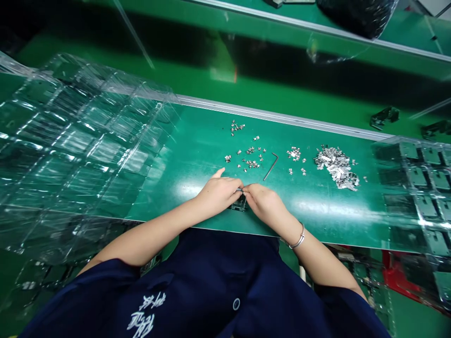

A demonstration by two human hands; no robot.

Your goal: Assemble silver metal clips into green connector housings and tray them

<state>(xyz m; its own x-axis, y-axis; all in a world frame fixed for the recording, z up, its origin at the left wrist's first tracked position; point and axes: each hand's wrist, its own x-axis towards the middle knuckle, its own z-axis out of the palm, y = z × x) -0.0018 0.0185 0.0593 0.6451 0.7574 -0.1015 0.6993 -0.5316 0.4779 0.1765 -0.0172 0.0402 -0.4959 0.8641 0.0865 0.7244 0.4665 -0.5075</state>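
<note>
My left hand (218, 191) and my right hand (265, 203) meet near the front edge of the green work surface (197, 155). Both are closed, fingertips pinched together over a small dark part (238, 204) that lies between them; a tiny metal piece shows at the fingertips. A silver bracelet (298, 240) circles my right wrist. Just beyond the hands lie scattered small metal pieces (248, 157), a bent hex key (270, 166) and a larger heap of metal clips (337, 166).
A big stack of clear plastic trays (70, 150) covers the left of the bench. At the right stand clear trays holding dark parts (419, 188). A black bag (355, 14) sits on the far shelf.
</note>
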